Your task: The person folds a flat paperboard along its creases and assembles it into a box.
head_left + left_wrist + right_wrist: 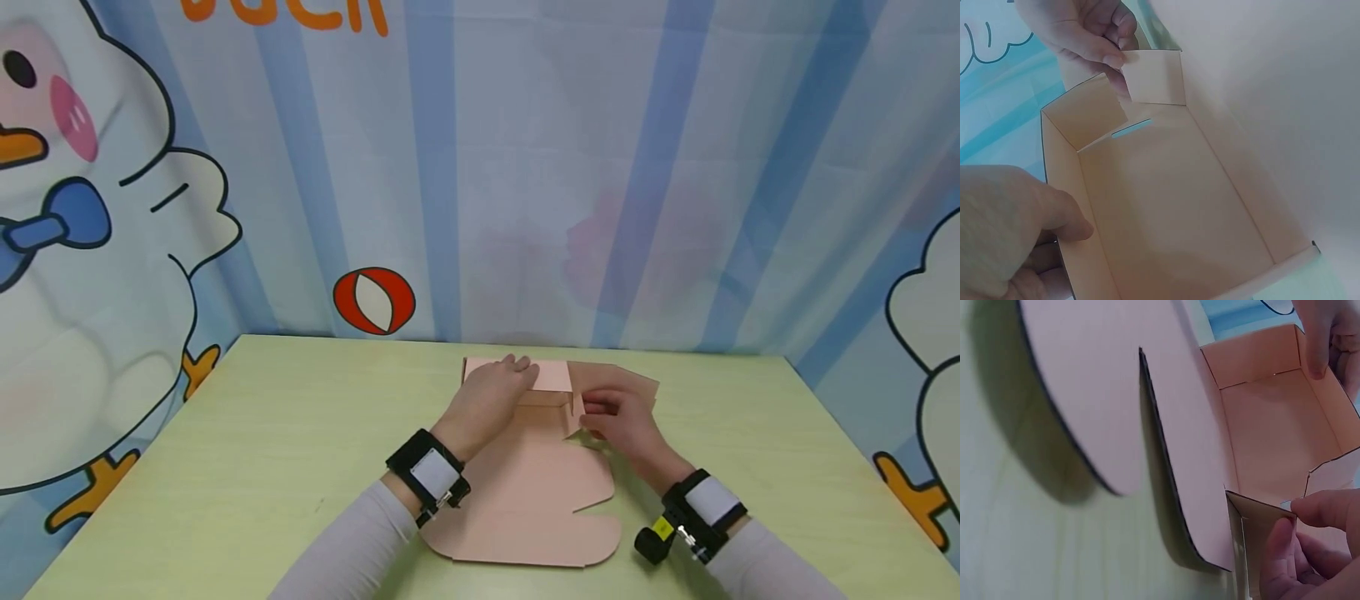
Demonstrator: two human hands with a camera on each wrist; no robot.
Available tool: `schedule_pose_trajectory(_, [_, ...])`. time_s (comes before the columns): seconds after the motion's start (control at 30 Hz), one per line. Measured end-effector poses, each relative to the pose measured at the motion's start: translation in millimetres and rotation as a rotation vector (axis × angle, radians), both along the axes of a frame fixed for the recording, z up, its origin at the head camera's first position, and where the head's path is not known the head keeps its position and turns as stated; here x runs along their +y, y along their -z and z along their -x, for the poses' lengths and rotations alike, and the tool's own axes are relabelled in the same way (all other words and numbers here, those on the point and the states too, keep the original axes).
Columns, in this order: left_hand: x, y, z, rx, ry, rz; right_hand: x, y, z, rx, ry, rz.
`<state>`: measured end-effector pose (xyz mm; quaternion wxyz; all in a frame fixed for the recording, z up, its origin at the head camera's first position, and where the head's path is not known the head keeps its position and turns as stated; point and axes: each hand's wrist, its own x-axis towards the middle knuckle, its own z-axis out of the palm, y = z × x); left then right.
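A partly folded pinkish cardboard box [525, 475] lies on the table, its long lid panel flat toward the person. My left hand [491, 400] grips the far wall [1072, 212], thumb inside and fingers outside in the left wrist view. At the box's right end my right hand [622, 425] pinches a small corner flap [1154, 76] between thumb and fingers. Another corner flap [1088, 115] stands folded inward at the far corner. The right side panel [618, 382] sticks outward, unfolded. A narrow slot shows in the box floor [1160, 187].
The pale green table [300, 467] stretches to both sides of the box. Behind it hangs a blue striped backdrop [525, 183] with cartoon ducks. A camera [654, 546] is strapped to the right wrist.
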<state>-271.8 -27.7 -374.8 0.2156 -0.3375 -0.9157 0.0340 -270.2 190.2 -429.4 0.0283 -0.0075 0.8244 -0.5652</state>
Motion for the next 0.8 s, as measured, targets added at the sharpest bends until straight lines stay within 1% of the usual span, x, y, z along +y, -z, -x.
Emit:
schedule_pose_trajectory(0.2, [0.4, -0.8, 0.0, -0.015, -0.005, -0.003, -0.8, -1.1, 0.6, -0.025, -0.051, 0.031])
schedule_pose_trajectory(0.4, [0.5, -0.2, 0.8, -0.024, -0.006, -0.004, -3.9, -4.8, -1.5, -0.031, -0.063, 0.037])
schedule_pose_trajectory(0.6, [0.3, 0.9, 1.6, -0.025, -0.004, -0.003, -4.2, -4.2, -1.7, -0.018, -0.090, 0.047])
schedule_pose_trajectory(0.8, [0.7, 0.2, 1.2, -0.024, -0.005, 0.001, -6.0, -4.2, -2.2, -0.028, -0.115, 0.056])
